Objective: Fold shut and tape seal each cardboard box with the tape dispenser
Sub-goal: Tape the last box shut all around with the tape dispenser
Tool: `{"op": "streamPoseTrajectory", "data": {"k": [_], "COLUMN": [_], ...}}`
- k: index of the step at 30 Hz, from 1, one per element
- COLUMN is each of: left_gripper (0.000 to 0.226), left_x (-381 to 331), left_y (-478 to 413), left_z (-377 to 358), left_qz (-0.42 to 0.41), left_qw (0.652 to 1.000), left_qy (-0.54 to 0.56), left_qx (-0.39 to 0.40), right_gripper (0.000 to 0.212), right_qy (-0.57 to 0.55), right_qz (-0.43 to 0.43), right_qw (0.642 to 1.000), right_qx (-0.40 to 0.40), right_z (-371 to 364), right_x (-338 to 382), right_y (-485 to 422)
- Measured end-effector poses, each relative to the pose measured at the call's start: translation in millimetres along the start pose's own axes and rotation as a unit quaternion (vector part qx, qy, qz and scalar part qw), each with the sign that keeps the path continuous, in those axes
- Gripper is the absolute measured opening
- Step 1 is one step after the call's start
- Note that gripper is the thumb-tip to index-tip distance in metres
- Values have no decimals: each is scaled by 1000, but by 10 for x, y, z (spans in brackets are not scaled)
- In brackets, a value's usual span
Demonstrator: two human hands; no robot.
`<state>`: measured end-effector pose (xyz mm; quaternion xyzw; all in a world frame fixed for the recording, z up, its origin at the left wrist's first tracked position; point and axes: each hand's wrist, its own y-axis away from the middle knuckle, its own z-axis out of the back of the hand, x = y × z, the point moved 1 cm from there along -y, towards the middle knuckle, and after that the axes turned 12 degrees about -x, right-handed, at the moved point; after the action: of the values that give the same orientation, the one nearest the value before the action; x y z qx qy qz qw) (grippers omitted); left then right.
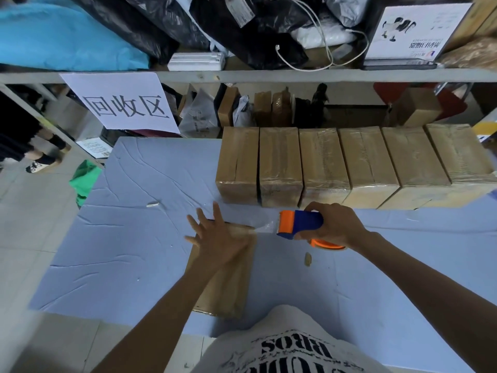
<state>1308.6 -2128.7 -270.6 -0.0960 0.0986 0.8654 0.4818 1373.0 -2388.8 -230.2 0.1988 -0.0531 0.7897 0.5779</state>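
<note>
while the left grip (215, 238) lies flat with fingers spread on the far end of the cardboard box (226, 278), the right grip (333, 227) is curled round the handle of the tape dispenser (298, 224), just right of the box's far corner. the box sits near the centre of the blue counter (129, 238), long side running near to far, flaps down. a strip of clear tape (265, 228) spans from the dispenser mouth to the box's far edge and looks taut. six taped boxes (322, 162) stand in a row at far right, side by side.

handling, as judgement: the box looks light and likely to slide on the cloth, so a flat pressing palm suits it better than a pinch. panels stiff; the flap seam probably gives under pressure. tape thin, sticky, prone to wrinkle if slack. dispenser is rigid plastic; take it by the handle, clear of the cutting edge.
</note>
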Motion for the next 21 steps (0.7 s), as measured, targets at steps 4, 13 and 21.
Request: {"op": "streamPoseTrajectory", "data": {"k": [4, 13, 21], "left_gripper": [136, 105, 87], "left_x": [-96, -160, 56], "left_y": [176, 80, 13], "left_z": [62, 260, 297], "left_qz": [12, 27, 68], "left_qw": [992, 981, 911], "left_qy": [-101, 174, 376], "left_qx": [74, 79, 154], "right_gripper": [57, 62, 56], "right_qy": [-7, -1, -3], "right_qz": [1, 54, 39], "right_qw": [1000, 997, 998], "right_qx": [-7, -60, -58], "right_z": [40, 250, 159], "right_x": [7, 270, 551], "right_y": [13, -60, -132]}}
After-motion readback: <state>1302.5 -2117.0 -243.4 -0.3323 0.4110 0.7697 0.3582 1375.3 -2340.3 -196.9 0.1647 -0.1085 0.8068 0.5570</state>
